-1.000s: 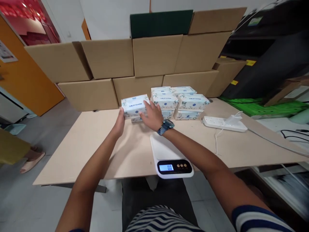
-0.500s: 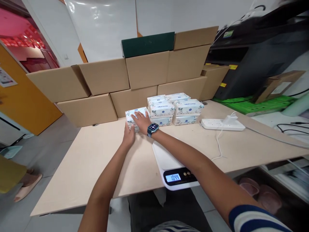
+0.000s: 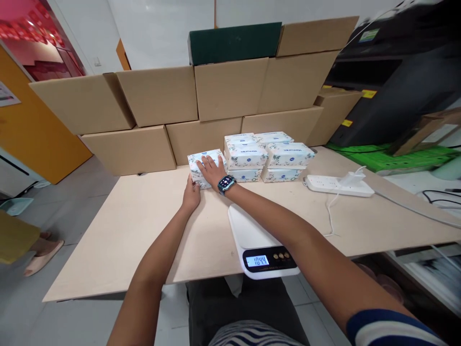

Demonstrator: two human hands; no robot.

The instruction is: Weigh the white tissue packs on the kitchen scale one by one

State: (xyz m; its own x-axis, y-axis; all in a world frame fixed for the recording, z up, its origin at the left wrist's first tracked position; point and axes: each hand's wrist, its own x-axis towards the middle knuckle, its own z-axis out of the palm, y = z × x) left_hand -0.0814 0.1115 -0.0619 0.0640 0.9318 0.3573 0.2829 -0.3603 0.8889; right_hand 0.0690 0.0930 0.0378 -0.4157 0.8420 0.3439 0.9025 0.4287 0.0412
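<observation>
My right hand [image 3: 212, 171] lies with spread fingers on top of a white tissue pack [image 3: 194, 160] with a floral print. Beneath that pack, part of another pack [image 3: 204, 184] shows at the front. At the lower left corner of this stack, my left hand [image 3: 192, 194] has its fingers curled against the packs, partly hidden by its own back. Right beside it stand more stacked tissue packs [image 3: 248, 157], two layers high. A white digital scale [image 3: 245, 226] sits under my right forearm, its lit display reading 104.4 or 1044.
Brown cardboard boxes [image 3: 158, 98] and a dark green box [image 3: 234, 44] form a wall behind the packs. On the right of the table [image 3: 144, 216] lies a white power strip [image 3: 324, 186] with a cable. A person's foot [image 3: 45, 257] shows at far left.
The view has shifted slightly and come nearer to the table. My hands stay at the same stack, with the right hand still flat on its top. The scale's reading is unchanged.
</observation>
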